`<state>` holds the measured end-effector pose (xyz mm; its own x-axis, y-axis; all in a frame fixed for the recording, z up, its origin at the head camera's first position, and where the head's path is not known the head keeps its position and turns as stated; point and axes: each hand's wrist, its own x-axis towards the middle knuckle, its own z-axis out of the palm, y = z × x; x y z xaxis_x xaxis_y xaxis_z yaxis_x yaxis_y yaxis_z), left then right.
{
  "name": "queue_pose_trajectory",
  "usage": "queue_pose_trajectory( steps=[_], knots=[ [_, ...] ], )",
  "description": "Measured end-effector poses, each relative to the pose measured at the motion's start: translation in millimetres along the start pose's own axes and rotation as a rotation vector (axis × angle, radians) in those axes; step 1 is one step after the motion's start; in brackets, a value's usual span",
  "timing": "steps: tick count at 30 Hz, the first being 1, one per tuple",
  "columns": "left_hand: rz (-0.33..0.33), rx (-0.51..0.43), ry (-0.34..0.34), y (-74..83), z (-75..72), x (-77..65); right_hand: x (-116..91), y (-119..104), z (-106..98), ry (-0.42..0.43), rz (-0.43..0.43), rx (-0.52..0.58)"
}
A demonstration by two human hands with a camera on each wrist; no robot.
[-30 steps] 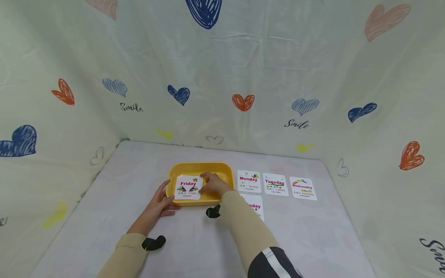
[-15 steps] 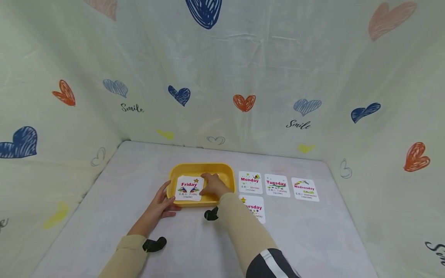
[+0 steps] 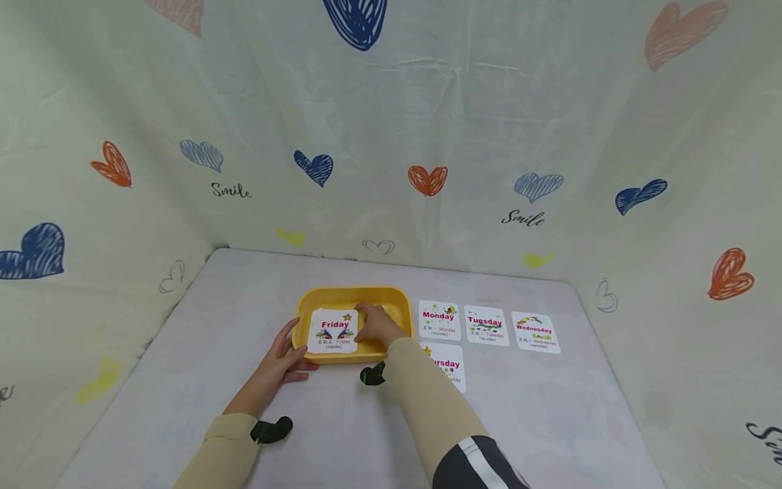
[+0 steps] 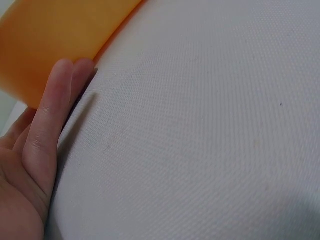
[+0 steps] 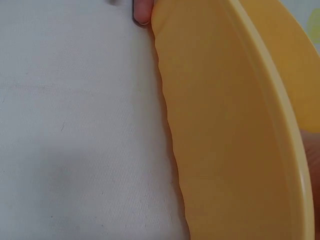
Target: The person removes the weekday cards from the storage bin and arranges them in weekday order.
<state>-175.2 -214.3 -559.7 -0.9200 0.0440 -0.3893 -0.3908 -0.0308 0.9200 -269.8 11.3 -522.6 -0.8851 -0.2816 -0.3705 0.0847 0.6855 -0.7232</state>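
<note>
Yellow tray (image 3: 342,293): it sits on the tabletop (image 3: 519,414), left of the other day cards.
Friday card (image 3: 332,333): it lies inside the tray, on the left and near side. Its edge looks bumpy, so more cards may be under it, but I cannot tell.
Left hand (image 3: 273,367): spread around the tray's left near corner, with straight fingers (image 4: 56,90) touching the outside wall. That looks good for a steady tray, best with a soft push only.
Right hand (image 3: 381,327): thumb and finger bent at the card's right edge, a bit apart. I cannot tell if they pinch the card.
Picking it well: it seems best to slide one card sideways, get the thumb under its edge, then lift gently without bending it.
Cards to the right: Monday card (image 3: 440,327), Tuesday card (image 3: 486,333) and Wednesday card (image 3: 535,339) make a row. A card reading "ursday" (image 3: 451,375) lies nearer, below Monday.
Sleeve (image 3: 430,394): the right one hides part of that card, so a higher arm may be safer.
</note>
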Motion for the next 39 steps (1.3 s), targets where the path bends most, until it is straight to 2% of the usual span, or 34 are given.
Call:
queue_pose_trajectory(
  steps=[8, 14, 23, 28, 34, 39],
  knots=[
    [0.005, -0.002, -0.009, 2.8, 1.0, -0.6, 6, 4, -2, 0.022, -0.006, 0.056],
    [0.006, -0.008, -0.023, 4.0, 1.8, -0.4, 8, 8, -7, 0.018, -0.027, 0.146],
    [-0.003, -0.011, 0.0, 4.8, 3.1, 0.4, 7, 15, -14, 0.014, 0.015, 0.322],
    [-0.002, -0.009, 0.004, 4.6, 3.8, 1.0, 5, 16, -16, 0.006, 0.03, 0.383],
    [0.005, -0.003, -0.006, 3.5, 2.8, -0.1, 2, 17, -20, -0.025, 0.063, 0.439],
    [0.012, 0.008, -0.001, 3.0, 2.2, -1.8, -1, 18, -23, -0.093, 0.105, 0.552]
  ],
)
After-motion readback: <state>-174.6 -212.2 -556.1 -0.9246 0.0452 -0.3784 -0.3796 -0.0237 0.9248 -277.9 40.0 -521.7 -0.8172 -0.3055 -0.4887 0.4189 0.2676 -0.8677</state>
